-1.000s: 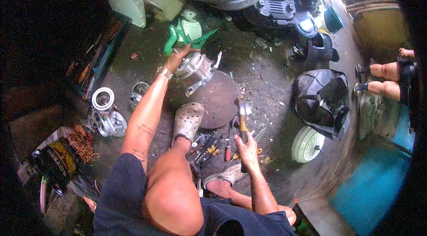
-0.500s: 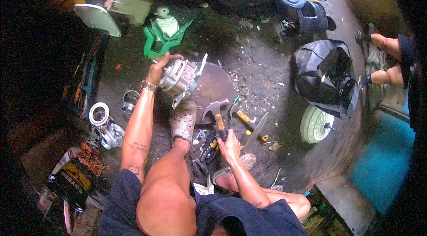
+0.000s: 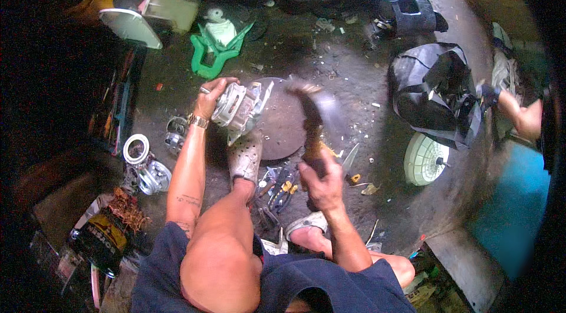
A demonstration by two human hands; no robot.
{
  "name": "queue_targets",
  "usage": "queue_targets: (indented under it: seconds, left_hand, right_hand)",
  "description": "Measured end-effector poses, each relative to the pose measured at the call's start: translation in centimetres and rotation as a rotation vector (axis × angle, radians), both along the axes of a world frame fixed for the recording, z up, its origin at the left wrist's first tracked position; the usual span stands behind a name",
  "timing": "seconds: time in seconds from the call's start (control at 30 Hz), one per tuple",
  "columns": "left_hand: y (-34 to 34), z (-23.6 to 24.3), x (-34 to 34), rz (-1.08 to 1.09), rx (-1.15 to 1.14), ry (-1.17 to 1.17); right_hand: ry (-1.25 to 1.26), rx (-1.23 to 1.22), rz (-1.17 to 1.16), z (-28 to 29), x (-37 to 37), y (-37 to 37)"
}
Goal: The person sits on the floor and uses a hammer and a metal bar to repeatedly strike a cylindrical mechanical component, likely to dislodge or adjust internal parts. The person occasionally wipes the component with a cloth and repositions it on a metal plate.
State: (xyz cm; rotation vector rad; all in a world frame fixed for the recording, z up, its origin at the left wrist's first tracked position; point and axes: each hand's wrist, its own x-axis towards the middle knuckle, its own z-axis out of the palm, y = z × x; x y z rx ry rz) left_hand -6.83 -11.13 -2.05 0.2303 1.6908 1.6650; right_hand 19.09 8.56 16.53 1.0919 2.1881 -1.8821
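My left hand (image 3: 210, 98) grips a metal electric motor (image 3: 239, 108), holding it tilted at the left edge of a round, dark metal plate (image 3: 283, 139) on the floor. Closed around the handle of a hammer (image 3: 313, 114), my right hand (image 3: 323, 185) is in front of me, right of the plate. Motion smears the hammer's head, which appears over the plate's right side. Beside my shoe (image 3: 245, 157), pliers (image 3: 283, 195) with yellow and black handles lie among other hand tools. A knife blade (image 3: 350, 158) shows partly behind my right hand.
A green plastic frame (image 3: 213, 61) lies beyond the motor. To the right are a black sack (image 3: 433, 98) and a pale round plastic part (image 3: 425, 160). Metal parts (image 3: 147, 171) sit at left. Another person's leg (image 3: 522, 115) reaches in at the right edge. Small debris litters the floor.
My right hand has lifted the hammer up and to the right, away from the tools. The motor stays in my left hand, nearly in place. The other person's legs have shifted.
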Motion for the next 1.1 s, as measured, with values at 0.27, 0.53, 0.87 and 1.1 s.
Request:
queue_targets:
  seconds: [0.27,0.53,0.87,1.1]
  left_hand:
    - [-0.4,-1.0,0.3,0.025,0.053,-0.022]
    - [-1.2,-1.0,0.3,0.072,0.099,-0.088]
    - [-2.2,-1.1,0.5,0.056,-0.005,-0.040]
    - [-4.5,-3.5,0.7,0.149,-0.021,-0.193]
  right_hand:
    - [0.645,0.026,-0.127,1.6,-3.6,-1.0]
    - [-0.540,0.172,0.094,-10.1,6.4,-0.9]
    - [-0.631,0.199,0.135,-9.4,7.9,-1.5]
    - [-0.621,0.211,0.145,-9.9,8.1,-2.3]
